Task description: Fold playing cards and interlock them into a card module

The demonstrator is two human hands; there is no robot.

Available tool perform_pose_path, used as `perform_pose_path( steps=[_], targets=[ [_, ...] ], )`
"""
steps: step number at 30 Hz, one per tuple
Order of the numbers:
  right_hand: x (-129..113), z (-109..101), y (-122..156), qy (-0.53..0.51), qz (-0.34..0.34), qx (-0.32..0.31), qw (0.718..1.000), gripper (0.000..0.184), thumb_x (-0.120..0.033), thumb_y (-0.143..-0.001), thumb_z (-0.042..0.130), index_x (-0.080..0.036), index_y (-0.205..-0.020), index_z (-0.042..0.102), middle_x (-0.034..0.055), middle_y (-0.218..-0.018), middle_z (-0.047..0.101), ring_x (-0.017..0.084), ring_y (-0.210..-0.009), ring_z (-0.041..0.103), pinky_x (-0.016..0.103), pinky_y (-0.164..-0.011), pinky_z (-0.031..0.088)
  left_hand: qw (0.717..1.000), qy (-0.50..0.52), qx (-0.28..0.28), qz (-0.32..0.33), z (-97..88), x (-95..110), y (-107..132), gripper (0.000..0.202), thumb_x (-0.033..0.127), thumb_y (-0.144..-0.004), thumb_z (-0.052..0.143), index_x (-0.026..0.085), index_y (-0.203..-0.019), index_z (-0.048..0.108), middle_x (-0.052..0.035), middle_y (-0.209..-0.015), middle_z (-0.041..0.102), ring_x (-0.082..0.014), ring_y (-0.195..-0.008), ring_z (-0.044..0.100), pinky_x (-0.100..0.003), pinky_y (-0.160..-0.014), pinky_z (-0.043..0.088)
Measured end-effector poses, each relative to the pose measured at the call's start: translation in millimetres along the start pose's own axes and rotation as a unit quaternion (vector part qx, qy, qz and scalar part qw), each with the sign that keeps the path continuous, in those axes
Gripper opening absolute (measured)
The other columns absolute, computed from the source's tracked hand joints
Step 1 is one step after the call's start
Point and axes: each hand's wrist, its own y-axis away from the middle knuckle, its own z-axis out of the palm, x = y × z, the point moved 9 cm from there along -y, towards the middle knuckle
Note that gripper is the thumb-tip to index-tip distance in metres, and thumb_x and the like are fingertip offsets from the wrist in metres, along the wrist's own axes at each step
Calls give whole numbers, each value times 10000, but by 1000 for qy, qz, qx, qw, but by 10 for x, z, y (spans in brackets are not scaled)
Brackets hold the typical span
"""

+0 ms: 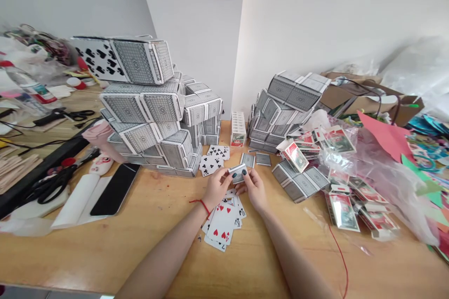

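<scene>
A grey-backed playing card is pinched between my left hand and my right hand, thumbs on its face toward me. Whether it is one card or several I cannot tell. Just below my hands lies a loose pile of face-up playing cards, the four of hearts on top. Beyond my left hand are two face-up club cards. Past my fingers, several small grey card pieces rest on the table.
Stacked boxes folded from cards rise at the left, with another stack at the right. A folded card block and red card packs lie right. A black phone and scissors lie left.
</scene>
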Motion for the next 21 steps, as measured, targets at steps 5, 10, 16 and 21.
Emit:
perform_pose_path(
  steps=[5,10,16,21],
  targets=[
    [-120,-42,13,40,-56,25,997,426,-442,-711,568,-233,-1071,480,-20,-680,556,122,-516,548,264,-496,488,1000,-2,7,30,-28,22,1,254,279,-808,456,162,-1014,550,-68,-889,586,-141,-763,564,-256,-647,478],
    [-86,2,14,24,-51,2,998,401,-415,-725,558,-252,-1071,436,-26,-683,548,128,-504,552,269,-470,481,999,-9,22,44,-69,57,2,288,263,-813,452,192,-1076,547,-68,-921,588,-147,-816,558,-266,-683,483],
    [-42,23,6,-2,-37,-14,999,354,-415,-705,580,-260,-979,418,-18,-709,578,150,-524,583,278,-463,485,999,8,15,39,-71,26,-5,267,268,-813,451,172,-1023,586,-72,-894,596,-145,-788,562,-251,-641,483],
    [0,36,-1,6,-29,-31,999,315,-418,-729,553,-256,-932,375,-15,-704,592,160,-522,601,287,-464,494,999,11,17,31,-77,-20,-5,243,266,-803,467,172,-978,608,-70,-902,603,-152,-812,567,-265,-676,480]
  ],
)
